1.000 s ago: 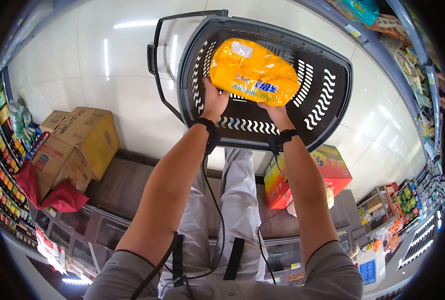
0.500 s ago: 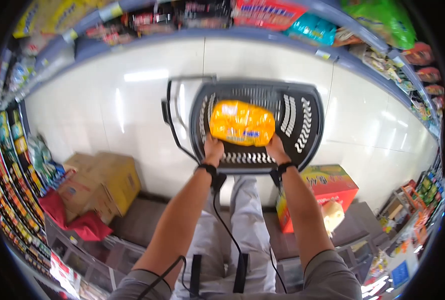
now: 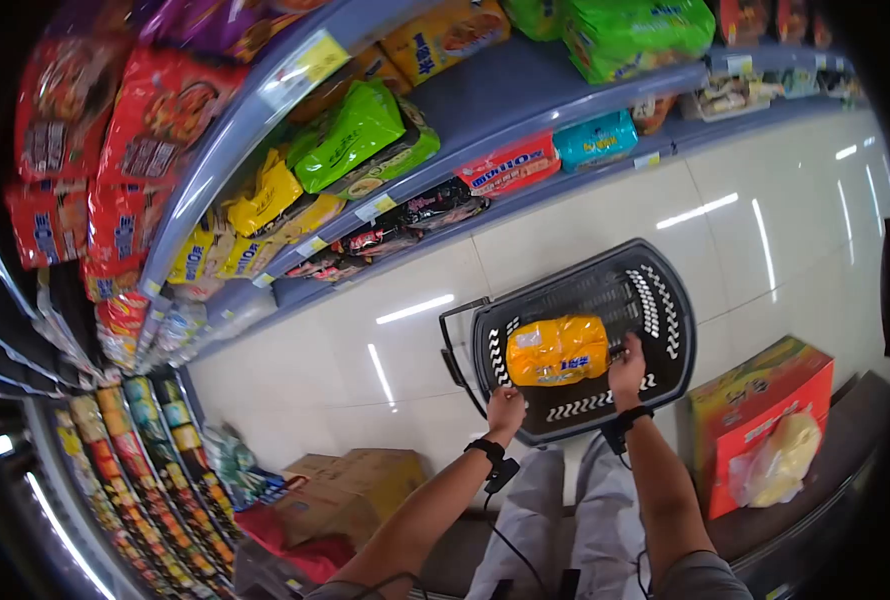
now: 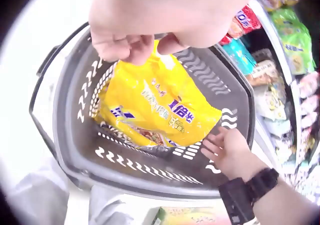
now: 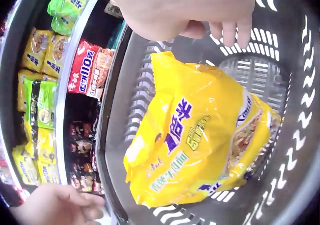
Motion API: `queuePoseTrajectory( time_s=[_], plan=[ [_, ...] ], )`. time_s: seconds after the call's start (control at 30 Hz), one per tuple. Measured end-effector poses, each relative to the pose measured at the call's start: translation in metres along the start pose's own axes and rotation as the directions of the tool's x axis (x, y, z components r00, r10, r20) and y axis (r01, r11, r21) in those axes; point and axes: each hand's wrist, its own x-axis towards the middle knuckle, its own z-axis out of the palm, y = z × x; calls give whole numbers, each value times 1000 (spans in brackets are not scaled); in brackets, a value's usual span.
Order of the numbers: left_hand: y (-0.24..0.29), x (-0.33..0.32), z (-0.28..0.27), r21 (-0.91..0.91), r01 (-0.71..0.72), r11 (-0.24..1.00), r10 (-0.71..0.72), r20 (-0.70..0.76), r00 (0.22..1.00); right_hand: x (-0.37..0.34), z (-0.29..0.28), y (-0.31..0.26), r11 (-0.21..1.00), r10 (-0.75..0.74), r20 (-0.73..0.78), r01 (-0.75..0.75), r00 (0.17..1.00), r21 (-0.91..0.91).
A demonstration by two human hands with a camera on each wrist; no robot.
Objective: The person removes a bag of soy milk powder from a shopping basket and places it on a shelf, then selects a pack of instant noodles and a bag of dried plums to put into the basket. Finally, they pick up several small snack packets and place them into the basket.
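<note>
A yellow instant noodle multipack lies inside a dark grey shopping basket on the floor. Beside the pack's left end, at the near left rim, is my left hand; its fingers are loosely bent and hold nothing. My right hand hovers over the basket by the pack's right end, fingers relaxed. In the right wrist view, a gap shows between the right hand and the noodle multipack. The left hand appears there outside the basket rim.
The basket's handle hangs out to the left. Shelves of noodle packs run along the far side. Cardboard boxes stand at the near left, a red carton with a wrapped item at the near right.
Both hands have let go of the noodle multipack, which they held by its ends, and moved apart from it. The head view has swung left, bringing in more shelves.
</note>
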Motion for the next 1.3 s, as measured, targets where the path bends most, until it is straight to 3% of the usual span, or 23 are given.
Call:
queuePoseTrajectory(
  time_s=[0.03, 0.07, 0.1, 0.13, 0.17, 0.2, 0.23, 0.27, 0.3, 0.33, 0.37, 0.4, 0.43, 0.47, 0.5, 0.57, 0.63, 0.7, 0.77, 0.83, 1.03, 1.3],
  plan=[
    [9, -3, -4, 150, -136, 979, 145, -54, 988, 3, -7, -18, 998, 57, -1, -57, 998, 28],
    [13, 1, -6, 168, -136, 976, 147, -55, 988, 8, -1, -4, 998, 9, -66, -6, 998, 56],
    [18, 4, -11, 167, -360, 918, 374, -65, 925, 9, 1, -11, 998, 27, -70, -22, 997, 66],
    [25, 9, -17, 162, -564, 809, 580, -71, 811, 13, 0, -20, 998, -43, -146, 48, 988, 34],
    [56, 2, -27, 125, -657, 743, 666, -50, 744, 18, -3, -37, 993, -118, -215, 119, 969, -9],
    [76, 14, -34, 49, -716, 696, 718, -40, 695, 25, -7, -63, 991, -108, -213, 122, 971, 54],
    [101, 24, -46, -44, -690, 723, 691, 38, 722, 38, -4, -78, 973, -173, -197, 199, 965, 119],
    [145, 17, -58, -340, -509, 791, 567, 95, 818, 54, 1, -95, 943, -244, -185, 277, 952, 184],
    [182, 19, -73, -330, -546, 770, 610, 130, 782, 67, -3, -136, 907, -334, -148, 360, 931, 220],
    [216, 24, -82, -494, -594, 634, 715, 83, 694, 84, -1, -173, 857, -385, -118, 402, 915, 323],
    [255, 26, -95, -497, -669, 553, 799, 87, 595, 99, -2, -215, 872, -359, -33, 348, 933, 343],
    [296, 21, -102, -476, -726, 496, 821, -14, 570, 115, -3, -257, 787, -542, -98, 545, 835, 290],
    [335, 12, -114, -444, -747, 495, 818, -51, 573, 131, -3, -299, 704, -628, -99, 618, 772, 350],
    [371, 9, -119, -463, -805, 372, 854, -169, 492, 139, -8, -347, 673, -641, -52, 594, 766, 441],
    [403, 9, -124, -466, -851, 242, 868, -288, 404, 152, -6, -388, 572, -724, -93, 670, 684, 473],
    [457, 14, -136, -339, -926, 165, 851, -427, 307, 185, 10, -455, 408, -801, -186, 746, 569, 527],
    [498, 39, -156, -146, -956, 256, 892, -346, 292, 205, 4, -517, 559, -803, -43, 776, 595, 292],
    [538, 43, -170, 276, -894, 352, 924, -253, 286, 254, 28, -554, 389, -916, 59, 915, 396, -106],
    [552, 45, -177, 517, -803, 298, 953, -207, 220, 276, 31, -565, 292, -923, 166, 913, 347, -286],
    [554, 49, -181, 625, -741, 245, 968, -205, 148, 291, 29, -570, 242, -910, 238, 902, 339, -358],
    [549, 48, -184, 680, -712, 176, 964, -267, -17, 307, 25, -569, 177, -902, 298, 897, 313, -405],
    [542, 46, -183, 701, -698, 148, 942, -316, -117, 314, 15, -565, 165, -912, 293, 909, 289, -383]
  ],
)
